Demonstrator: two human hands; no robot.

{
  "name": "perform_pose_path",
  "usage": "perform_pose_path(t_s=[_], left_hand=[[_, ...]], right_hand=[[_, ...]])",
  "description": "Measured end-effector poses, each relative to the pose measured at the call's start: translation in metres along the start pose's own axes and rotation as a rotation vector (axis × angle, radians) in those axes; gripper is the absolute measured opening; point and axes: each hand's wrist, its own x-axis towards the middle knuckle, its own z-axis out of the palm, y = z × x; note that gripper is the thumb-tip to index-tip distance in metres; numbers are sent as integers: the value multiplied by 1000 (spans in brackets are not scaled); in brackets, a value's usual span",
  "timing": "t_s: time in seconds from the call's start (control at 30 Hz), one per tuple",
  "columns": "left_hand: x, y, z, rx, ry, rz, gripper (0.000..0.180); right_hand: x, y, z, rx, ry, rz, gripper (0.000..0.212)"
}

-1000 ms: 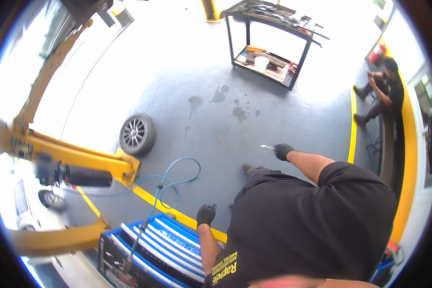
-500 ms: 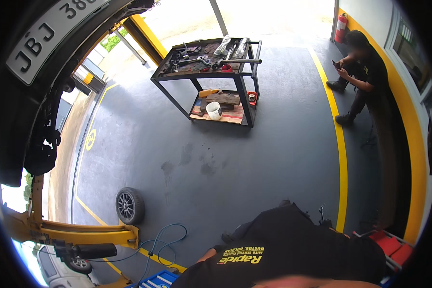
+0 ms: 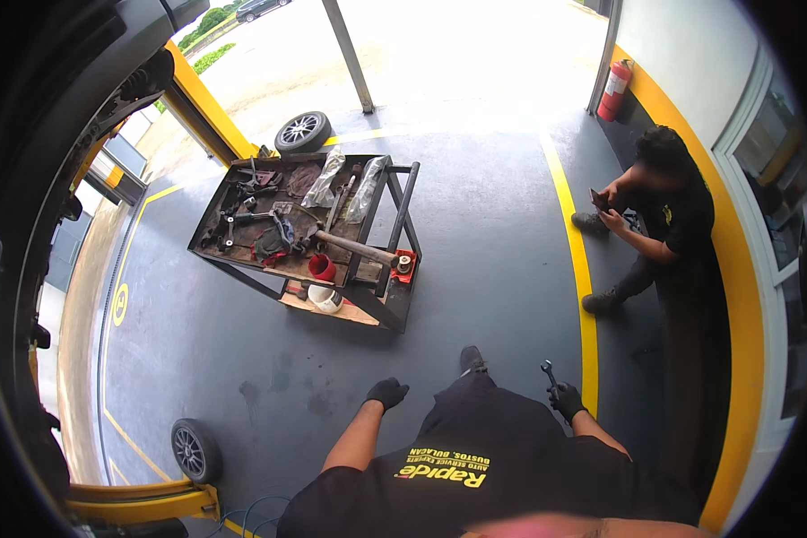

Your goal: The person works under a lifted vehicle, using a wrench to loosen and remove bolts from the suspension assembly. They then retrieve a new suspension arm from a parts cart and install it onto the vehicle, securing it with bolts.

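In the frame's lower right, the black-gloved right hand (image 3: 567, 400) grips a slim silver metal wrench (image 3: 550, 376), head upward. At lower centre, the black-gloved left hand (image 3: 387, 393) curls; whether fully closed, I cannot tell. A black metal cart (image 3: 242, 262) with a tool-strewn surface stands upper left.

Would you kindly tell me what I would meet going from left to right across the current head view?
Nearer multi-spoke wheel → farther multi-spoke wheel → gloved left hand → dark shoe → gloved right hand gripping a wrench → red fire extinguisher → wall window.
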Motion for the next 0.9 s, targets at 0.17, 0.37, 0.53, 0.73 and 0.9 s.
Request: perform_pose_path(t_s=[0.17,0.37,0.53,0.73,0.9], left_hand=[[149,252,-144,126,33,473,48],[288,427,-321,15,52,779,37],[429,416,-431,216,674,593,33],[510,369,-510,-218,582,179,34],[546,334,-566,-334,757,-38,30]], right_hand=[[97,-179,-76,-110,111,-185,21],[236,-314,-132,136,209,-173,22],[424,-509,-150,-311,176,-311,23],[549,-901,-82,-196,-230,-880,23],[597,-1137,51,-196,-494,-1020,22]])
